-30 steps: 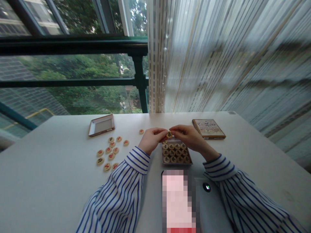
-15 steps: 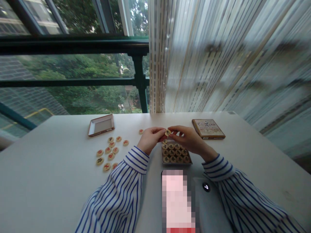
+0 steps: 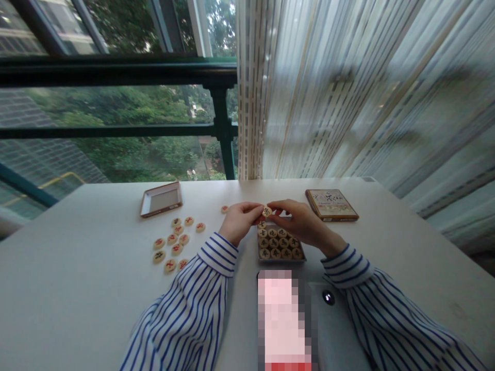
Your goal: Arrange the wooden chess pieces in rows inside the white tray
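Little has moved: the piece (image 3: pixel 266 211) sits a touch nearer the left hand (image 3: pixel 240 220) than a second ago, and the right hand (image 3: pixel 298 220) has crept in with it. Everything on the desk (image 3: pixel 77 288) lies as it did. Both hands are closed on the piece, thumb and forefinger of each pinching an opposite edge, so the disc hangs between them with its marked face tilted up toward the eyes, probably so the mark can be read. It is held just above the far edge of the tray (image 3: pixel 281 246), which lies right under the hands, between the wrists. The tray's near rows are filled with dark-marked discs; its far row is partly hidden by the fingers. Loose pieces (image 3: pixel 175 241), mostly red-marked, are scattered well to the left of the left hand, apart from the tray's set. A lone piece (image 3: pixel 225 209) lies just beyond the left hand. The lid (image 3: pixel 161 199) rests upside down further off beyond the loose pieces, and a box (image 3: pixel 331 204) lies flat just beyond the right hand.
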The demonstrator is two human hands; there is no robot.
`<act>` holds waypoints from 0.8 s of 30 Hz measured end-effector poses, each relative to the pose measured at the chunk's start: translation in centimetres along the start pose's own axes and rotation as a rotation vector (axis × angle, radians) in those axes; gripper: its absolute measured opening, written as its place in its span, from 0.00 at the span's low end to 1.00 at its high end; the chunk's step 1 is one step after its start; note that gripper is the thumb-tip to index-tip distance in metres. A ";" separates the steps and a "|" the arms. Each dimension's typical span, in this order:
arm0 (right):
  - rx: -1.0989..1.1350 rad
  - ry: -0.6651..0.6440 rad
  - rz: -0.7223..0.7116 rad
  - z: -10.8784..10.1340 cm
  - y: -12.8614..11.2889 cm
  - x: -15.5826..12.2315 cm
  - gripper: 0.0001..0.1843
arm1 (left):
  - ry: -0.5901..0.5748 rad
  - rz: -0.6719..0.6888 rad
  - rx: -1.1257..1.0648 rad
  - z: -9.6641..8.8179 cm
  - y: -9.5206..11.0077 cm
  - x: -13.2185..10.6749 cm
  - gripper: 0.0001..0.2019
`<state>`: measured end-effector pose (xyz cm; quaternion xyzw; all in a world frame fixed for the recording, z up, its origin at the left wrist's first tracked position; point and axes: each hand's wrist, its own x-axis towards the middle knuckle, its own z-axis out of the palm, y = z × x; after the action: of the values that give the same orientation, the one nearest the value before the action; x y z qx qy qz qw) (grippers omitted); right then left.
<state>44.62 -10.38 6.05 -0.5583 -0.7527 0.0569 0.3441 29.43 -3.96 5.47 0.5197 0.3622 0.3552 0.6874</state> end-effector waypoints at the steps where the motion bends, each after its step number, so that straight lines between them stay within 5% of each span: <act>1: -0.010 -0.005 -0.013 0.0 0.0 0.0 0.13 | 0.002 0.006 0.005 0.0 0.0 0.0 0.10; 13: -0.140 -0.046 -0.075 0.0 0.6 -0.1 0.14 | -0.013 0.042 0.126 -0.3 -0.4 0.3 0.11; 24: -0.248 -0.126 0.009 0.1 1.5 -0.2 0.16 | 0.112 0.195 0.449 -1.3 -1.0 1.1 0.12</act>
<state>45.77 -9.96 5.25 -0.5954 -0.7715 -0.0003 0.2243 28.93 -2.63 4.10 0.6715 0.4178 0.3588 0.4959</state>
